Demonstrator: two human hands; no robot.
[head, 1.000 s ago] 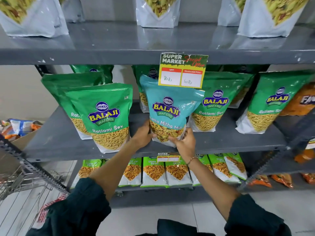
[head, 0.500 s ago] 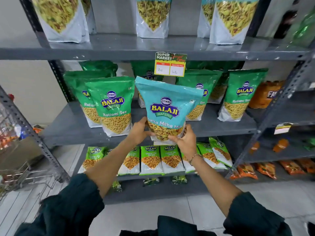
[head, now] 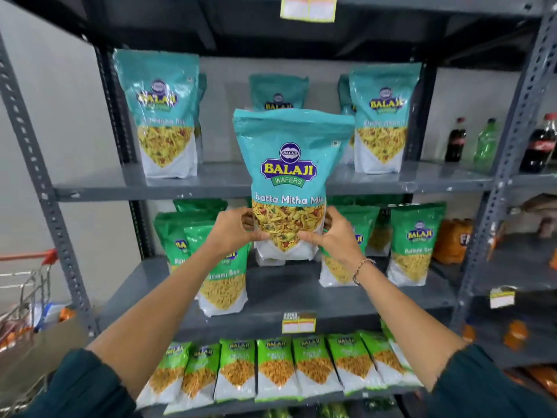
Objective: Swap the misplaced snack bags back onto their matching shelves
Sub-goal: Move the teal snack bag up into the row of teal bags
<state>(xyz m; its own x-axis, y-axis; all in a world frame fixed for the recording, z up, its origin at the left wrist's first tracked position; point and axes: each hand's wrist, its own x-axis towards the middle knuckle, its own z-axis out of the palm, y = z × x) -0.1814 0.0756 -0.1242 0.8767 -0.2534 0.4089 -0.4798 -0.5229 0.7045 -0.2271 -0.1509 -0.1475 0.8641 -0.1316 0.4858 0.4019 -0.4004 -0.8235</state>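
I have the teal Khatta Mitha Mix bag (head: 291, 182) clamped low between my left hand (head: 233, 233) and right hand (head: 331, 236). A second ago it stood among the green Ratlami Sev bags (head: 221, 267); now it is raised level with the teal-bag shelf (head: 150, 184), where it belongs. It reads "BALAJI WAFERS".

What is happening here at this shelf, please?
A person holds a teal bag upright in both hands, the left hand and right hand gripping its lower part. The bag is in the air in front of the rack, not on any shelf. Matching teal bags stand on the upper shelf; green bags fill the shelf below. The bag belongs above.
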